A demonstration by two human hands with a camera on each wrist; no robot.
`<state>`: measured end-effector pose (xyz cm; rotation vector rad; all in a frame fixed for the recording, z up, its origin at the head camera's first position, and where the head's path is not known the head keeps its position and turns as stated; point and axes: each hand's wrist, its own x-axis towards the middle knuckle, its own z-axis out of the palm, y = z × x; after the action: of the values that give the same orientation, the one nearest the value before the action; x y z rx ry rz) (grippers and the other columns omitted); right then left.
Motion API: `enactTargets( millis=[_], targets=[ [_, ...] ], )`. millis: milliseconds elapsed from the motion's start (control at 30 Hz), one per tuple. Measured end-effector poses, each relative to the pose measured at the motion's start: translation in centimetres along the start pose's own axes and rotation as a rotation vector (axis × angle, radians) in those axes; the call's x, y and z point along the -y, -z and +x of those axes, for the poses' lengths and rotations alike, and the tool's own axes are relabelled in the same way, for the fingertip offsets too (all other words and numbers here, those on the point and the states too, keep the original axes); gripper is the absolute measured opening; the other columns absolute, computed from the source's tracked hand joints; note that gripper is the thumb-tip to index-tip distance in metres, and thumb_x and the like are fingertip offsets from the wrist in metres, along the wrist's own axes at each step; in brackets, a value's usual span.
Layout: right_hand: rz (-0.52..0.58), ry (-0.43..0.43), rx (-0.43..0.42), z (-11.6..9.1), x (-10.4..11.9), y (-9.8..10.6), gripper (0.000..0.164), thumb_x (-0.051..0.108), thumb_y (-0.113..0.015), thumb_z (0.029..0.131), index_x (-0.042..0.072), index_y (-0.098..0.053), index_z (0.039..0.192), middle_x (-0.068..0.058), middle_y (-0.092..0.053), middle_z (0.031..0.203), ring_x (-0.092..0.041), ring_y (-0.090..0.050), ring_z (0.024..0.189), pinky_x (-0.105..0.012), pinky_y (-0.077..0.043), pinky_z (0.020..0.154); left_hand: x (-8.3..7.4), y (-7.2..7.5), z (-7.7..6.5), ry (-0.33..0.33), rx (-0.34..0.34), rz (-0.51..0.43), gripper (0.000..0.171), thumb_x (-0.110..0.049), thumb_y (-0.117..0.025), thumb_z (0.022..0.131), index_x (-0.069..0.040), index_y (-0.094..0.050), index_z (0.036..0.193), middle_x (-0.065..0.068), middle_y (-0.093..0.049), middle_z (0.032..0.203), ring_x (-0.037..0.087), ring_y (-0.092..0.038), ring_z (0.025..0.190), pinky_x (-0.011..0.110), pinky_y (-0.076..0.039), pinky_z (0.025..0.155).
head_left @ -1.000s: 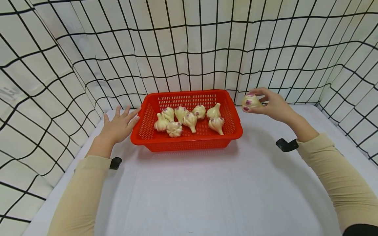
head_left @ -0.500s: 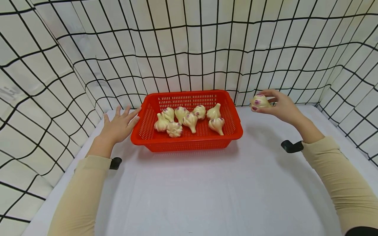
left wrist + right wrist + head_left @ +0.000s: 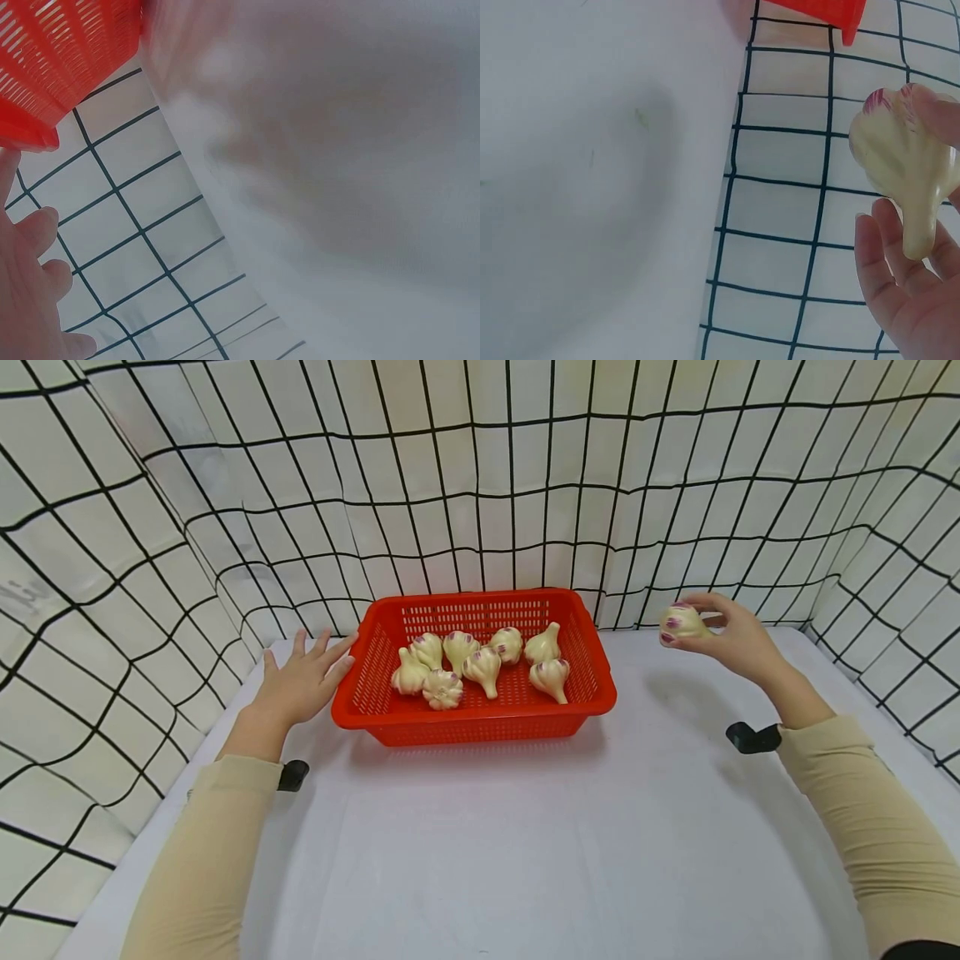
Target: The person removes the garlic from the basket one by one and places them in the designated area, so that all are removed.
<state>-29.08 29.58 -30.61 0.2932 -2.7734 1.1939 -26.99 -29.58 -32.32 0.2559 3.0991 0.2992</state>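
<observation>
My right hand (image 3: 735, 631) pinches a garlic bulb (image 3: 684, 622) above the table, to the right of the red basket. In the right wrist view the bulb (image 3: 900, 150) shows purple streaks, its stem pointing down toward the palm. The red plastic basket (image 3: 480, 724) has slotted sides and holds several more garlic bulbs (image 3: 482, 667), most of them grouped at its left and middle. My left hand (image 3: 296, 683) lies with fingers spread at the basket's left rim. In the left wrist view its fingertips (image 3: 7, 161) come right up to that rim (image 3: 30, 135).
A white table (image 3: 480, 852) extends in front of the basket and to both sides. Behind and at the sides stand white walls with black grid netting (image 3: 480, 477). A black wrist camera (image 3: 752, 737) sticks out from the right sleeve, another (image 3: 293, 775) from the left.
The right hand has moved to the right with the garlic bulb, farther from the basket. My left hand, the basket and the bulbs inside stay where they were.
</observation>
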Motion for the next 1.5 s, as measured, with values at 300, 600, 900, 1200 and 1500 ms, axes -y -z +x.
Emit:
enactTargets(
  millis=[300, 600, 900, 1200, 1500],
  targets=[
    [-0.005, -0.042, -0.021, -0.2, -1.7, 0.3, 0.076, 0.035, -0.078, 0.093, 0.007, -0.042, 0.154, -0.02, -0.045, 0.151, -0.04, -0.044, 0.135, -0.044, -0.043, 0.088, -0.2, 0.1, -0.2, 0.002, 0.001, -0.007, 0.071, -0.062, -0.015, 0.107, -0.021, -0.019, 0.165, 0.026, -0.007, 0.167, 0.051, 0.013, 0.151, 0.077, 0.018, 0.107],
    [0.028, -0.067, -0.052, -0.3, -3.3, 0.3, 0.078, 0.036, -0.078, 0.093, 0.007, -0.04, 0.154, -0.02, -0.044, 0.151, -0.042, -0.042, 0.137, -0.045, -0.042, 0.091, -0.2, 0.1, -0.1, 0.0, 0.003, -0.008, 0.072, -0.062, -0.015, 0.106, -0.022, -0.018, 0.165, 0.025, -0.006, 0.168, 0.049, 0.015, 0.151, 0.077, 0.018, 0.107],
    [0.046, -0.114, -0.09, -0.4, -5.1, 0.4, 0.084, 0.039, -0.078, 0.092, 0.008, -0.037, 0.158, -0.019, -0.04, 0.155, -0.038, -0.045, 0.134, -0.037, -0.042, 0.086, -0.1, 0.1, -0.1, 0.004, 0.007, -0.004, 0.071, -0.062, -0.015, 0.107, -0.023, -0.017, 0.166, 0.025, -0.006, 0.168, 0.049, 0.015, 0.151, 0.077, 0.018, 0.107],
    [0.046, -0.128, -0.099, -0.1, -6.7, 0.2, 0.083, 0.036, -0.076, 0.094, 0.006, -0.034, 0.159, -0.021, -0.037, 0.156, -0.038, -0.047, 0.132, -0.023, -0.042, 0.079, 0.1, 0.0, 0.0, 0.001, 0.007, -0.006, 0.071, -0.062, -0.015, 0.107, -0.023, -0.017, 0.166, 0.025, -0.006, 0.168, 0.05, 0.014, 0.151, 0.077, 0.018, 0.107],
    [0.055, -0.12, -0.114, 0.2, -8.4, 0.1, 0.076, 0.031, -0.077, 0.095, 0.006, -0.04, 0.156, -0.016, -0.04, 0.151, -0.006, -0.048, 0.107, -0.015, -0.042, 0.072, 0.1, 0.0, 0.1, 0.003, 0.01, -0.007, 0.071, -0.063, -0.015, 0.106, -0.023, -0.017, 0.166, 0.025, -0.005, 0.168, 0.049, 0.016, 0.151, 0.078, 0.017, 0.107]
  ],
)
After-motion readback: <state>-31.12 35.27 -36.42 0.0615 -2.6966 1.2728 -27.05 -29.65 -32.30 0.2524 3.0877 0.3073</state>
